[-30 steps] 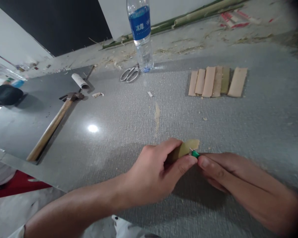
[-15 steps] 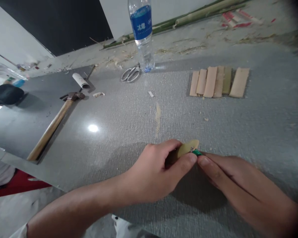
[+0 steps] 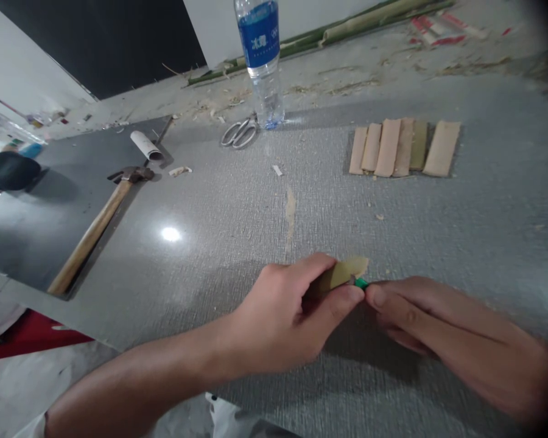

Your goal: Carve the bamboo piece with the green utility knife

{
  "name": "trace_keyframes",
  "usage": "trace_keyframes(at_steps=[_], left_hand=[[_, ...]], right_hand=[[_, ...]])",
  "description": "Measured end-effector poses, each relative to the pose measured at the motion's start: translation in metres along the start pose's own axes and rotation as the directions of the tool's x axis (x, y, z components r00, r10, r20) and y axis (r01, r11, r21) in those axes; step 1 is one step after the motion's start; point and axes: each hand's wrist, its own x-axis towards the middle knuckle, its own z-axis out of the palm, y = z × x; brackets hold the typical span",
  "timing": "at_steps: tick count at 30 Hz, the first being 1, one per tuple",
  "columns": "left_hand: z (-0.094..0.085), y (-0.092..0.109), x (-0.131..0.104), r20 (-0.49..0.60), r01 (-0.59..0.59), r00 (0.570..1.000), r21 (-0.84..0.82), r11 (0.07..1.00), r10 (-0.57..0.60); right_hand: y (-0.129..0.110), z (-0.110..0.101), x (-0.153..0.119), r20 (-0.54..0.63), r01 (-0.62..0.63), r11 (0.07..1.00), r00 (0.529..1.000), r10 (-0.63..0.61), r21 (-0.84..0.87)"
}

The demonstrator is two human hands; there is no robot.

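Left hand [image 3: 292,313] fingers clamped on an olive-green bamboo strip [image 3: 344,272], held just above the near part of the grey surface [image 3: 219,225], free end pointing right. Right hand [image 3: 408,313] fingers closed on a small green tool [image 3: 360,283], mostly hidden, its tip at the strip's near edge right by the left thumb. Row of cut bamboo strips [image 3: 388,148] lies farther back right, scissors [image 3: 243,129] beside the water bottle [image 3: 260,45], claw hammer [image 3: 94,231] off left.
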Motion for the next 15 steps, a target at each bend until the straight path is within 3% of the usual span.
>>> trace_keyframes(at_steps=[2, 7, 15], left_hand=[[0.001, 0.001, 0.0, -0.024, 0.004, 1.0, 0.034, 0.999, -0.004], [0.004, 0.001, 0.0, -0.057, 0.046, 0.997, 0.038, 0.998, -0.044], [0.004, 0.003, 0.001, -0.06, 0.126, 0.991, 0.05, 0.991, -0.123]], right_hand=[[-0.008, 0.003, 0.001, 0.047, 0.024, 1.0, 0.999, -0.024, 0.005], [-0.027, 0.014, 0.0, 0.004, 0.149, 0.988, 0.989, -0.149, 0.028], [-0.027, 0.021, -0.002, -0.101, 0.238, 0.966, 0.964, -0.248, -0.096]])
